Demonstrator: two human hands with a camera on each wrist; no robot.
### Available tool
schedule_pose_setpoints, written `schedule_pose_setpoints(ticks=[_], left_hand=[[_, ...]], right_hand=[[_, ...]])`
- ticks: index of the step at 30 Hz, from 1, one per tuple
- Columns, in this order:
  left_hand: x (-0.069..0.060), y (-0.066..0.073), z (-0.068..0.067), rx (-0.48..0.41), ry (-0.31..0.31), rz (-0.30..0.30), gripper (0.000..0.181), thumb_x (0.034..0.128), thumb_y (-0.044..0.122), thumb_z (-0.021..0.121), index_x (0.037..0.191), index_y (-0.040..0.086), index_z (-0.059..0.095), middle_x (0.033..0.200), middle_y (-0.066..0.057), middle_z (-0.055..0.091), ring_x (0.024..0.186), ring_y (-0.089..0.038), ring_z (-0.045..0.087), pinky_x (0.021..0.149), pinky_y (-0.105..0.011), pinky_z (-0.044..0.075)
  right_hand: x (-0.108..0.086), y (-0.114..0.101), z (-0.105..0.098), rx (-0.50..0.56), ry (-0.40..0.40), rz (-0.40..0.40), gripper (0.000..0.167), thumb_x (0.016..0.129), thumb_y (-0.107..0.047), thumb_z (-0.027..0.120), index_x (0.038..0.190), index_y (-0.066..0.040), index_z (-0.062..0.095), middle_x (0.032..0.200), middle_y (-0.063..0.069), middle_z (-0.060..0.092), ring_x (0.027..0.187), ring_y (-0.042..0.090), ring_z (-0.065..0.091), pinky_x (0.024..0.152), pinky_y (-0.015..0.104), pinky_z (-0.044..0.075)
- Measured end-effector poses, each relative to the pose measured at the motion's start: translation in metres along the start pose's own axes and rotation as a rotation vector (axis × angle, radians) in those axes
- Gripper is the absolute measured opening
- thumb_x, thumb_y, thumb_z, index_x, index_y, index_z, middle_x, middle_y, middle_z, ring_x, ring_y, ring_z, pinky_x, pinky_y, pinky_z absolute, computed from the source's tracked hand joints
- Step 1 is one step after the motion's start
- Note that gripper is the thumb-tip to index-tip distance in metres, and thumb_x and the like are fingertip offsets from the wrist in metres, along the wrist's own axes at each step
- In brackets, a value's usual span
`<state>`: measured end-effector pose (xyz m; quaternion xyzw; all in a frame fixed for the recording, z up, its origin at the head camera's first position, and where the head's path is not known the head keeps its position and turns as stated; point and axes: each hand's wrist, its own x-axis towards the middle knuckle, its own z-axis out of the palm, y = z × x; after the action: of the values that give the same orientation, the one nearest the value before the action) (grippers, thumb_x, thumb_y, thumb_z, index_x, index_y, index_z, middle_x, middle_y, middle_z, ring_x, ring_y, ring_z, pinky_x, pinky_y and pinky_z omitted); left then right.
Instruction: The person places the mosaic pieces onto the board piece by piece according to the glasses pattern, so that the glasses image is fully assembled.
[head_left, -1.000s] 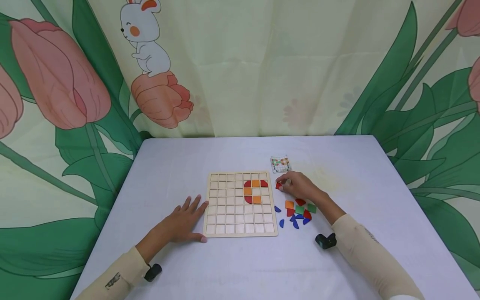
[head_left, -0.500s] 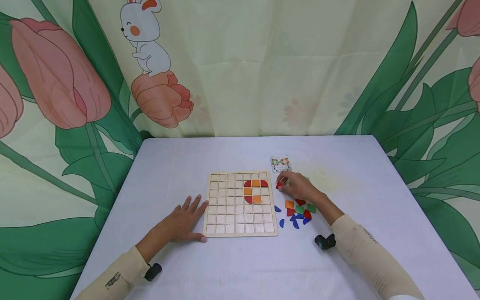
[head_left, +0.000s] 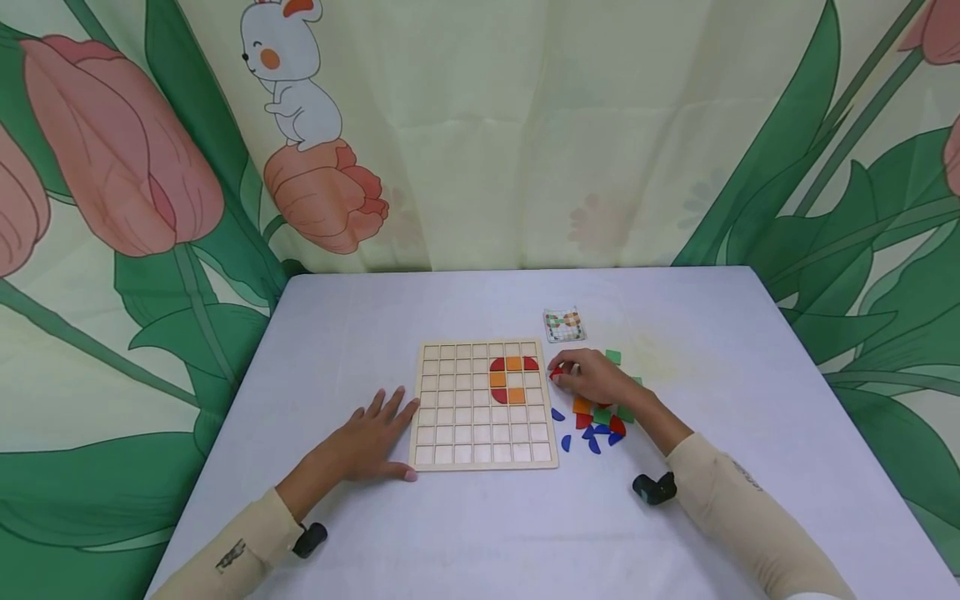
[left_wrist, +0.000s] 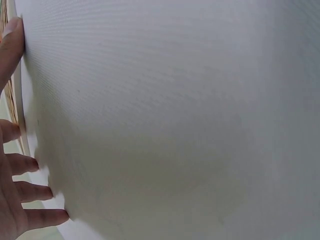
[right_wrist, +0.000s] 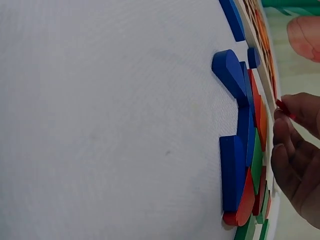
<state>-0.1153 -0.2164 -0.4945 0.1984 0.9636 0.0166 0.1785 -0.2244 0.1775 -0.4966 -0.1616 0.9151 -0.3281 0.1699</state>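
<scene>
In the head view my right hand [head_left: 592, 375] pinches a small red piece [head_left: 556, 372] between thumb and fingertips, just off the right edge of the wooden grid board [head_left: 457, 429]. The right wrist view shows the same red piece [right_wrist: 285, 108] at the fingertips; its full shape is hidden. My left hand [head_left: 367, 442] lies with spread, straight fingers against the board's left edge, the thumb by its lower left corner. Several red quarter-round pieces [head_left: 498, 396] and orange squares [head_left: 513, 363] sit in cells at the board's upper right.
Loose blue pieces [head_left: 595, 445], an orange square [head_left: 582, 405], red pieces [head_left: 617, 425] and green squares [head_left: 613, 357] lie right of the board, partly under my right arm. A small pattern card [head_left: 564, 325] lies behind them. A printed curtain [head_left: 480, 167] hangs behind the white table [head_left: 480, 533].
My right hand has stayed near the board's right edge with the red piece, the fingers shifting slightly on it. The whole head view has moved a little. My left hand keeps its place.
</scene>
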Motion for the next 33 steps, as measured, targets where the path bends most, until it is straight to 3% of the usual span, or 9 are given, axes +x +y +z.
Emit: schedule_pose_setpoints(ticks=[12,19,27,33], left_hand=[[0.000,0.000,0.003,-0.004,-0.001,0.000,0.113,0.0763,0.075,0.068,0.160,0.014,0.024,0.167,-0.019,0.017,0.150,-0.050,0.019,0.109,-0.067,0.035],[-0.001,0.000,0.003,0.012,0.018,0.011,0.112,0.0767,0.076,0.067,0.160,0.013,0.025,0.166,-0.020,0.019,0.149,-0.050,0.022,0.108,-0.067,0.037],[-0.001,-0.001,0.004,0.031,0.018,0.010,0.113,0.0759,0.077,0.066,0.160,0.014,0.025,0.166,-0.020,0.020,0.149,-0.050,0.023,0.108,-0.066,0.038],[0.000,-0.001,0.002,0.024,0.018,0.015,0.113,0.0764,0.076,0.067,0.160,0.013,0.026,0.166,-0.021,0.020,0.149,-0.051,0.023,0.108,-0.067,0.037]], right_hand=[[-0.005,0.000,0.005,0.149,-0.031,-0.003,0.019,0.095,-0.019,0.069,0.114,-0.015,0.072,0.094,0.005,0.062,0.072,0.020,0.059,0.063,0.030,0.054],[-0.010,0.001,0.006,0.179,-0.037,0.015,0.025,0.093,-0.024,0.072,0.117,-0.016,0.074,0.094,0.005,0.065,0.071,0.023,0.062,0.064,0.032,0.056],[-0.010,0.009,0.004,0.218,-0.063,-0.028,0.030,0.095,-0.018,0.070,0.124,-0.012,0.072,0.109,0.007,0.069,0.074,0.019,0.064,0.069,0.026,0.056],[-0.012,0.010,0.002,0.260,-0.068,-0.037,0.028,0.095,-0.017,0.070,0.122,-0.012,0.072,0.103,0.007,0.067,0.074,0.020,0.064,0.068,0.027,0.056]])
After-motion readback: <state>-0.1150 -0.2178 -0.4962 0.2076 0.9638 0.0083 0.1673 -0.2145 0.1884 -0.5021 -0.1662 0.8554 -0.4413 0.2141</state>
